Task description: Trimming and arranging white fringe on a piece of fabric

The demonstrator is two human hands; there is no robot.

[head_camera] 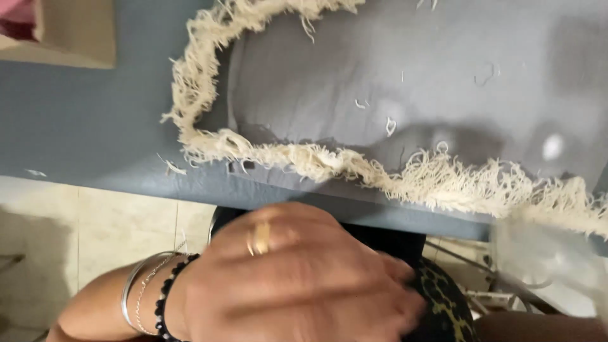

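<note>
A grey cloth (380,88) lies spread over a grey table top, wrinkled in soft folds. A cream fringe (329,161) of loose frayed threads runs along its border, curving up at the left and trailing wavily rightward beside the table's near edge. Short snipped thread bits lie scattered on the cloth's surface. The near part looks blurred.

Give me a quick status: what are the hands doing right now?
Left hand low at table edge, blurred, grip unclear. Right hand not seen. Grey cloth with cream fringe lies on table, untouched. Nothing between hand and cloth.
</note>
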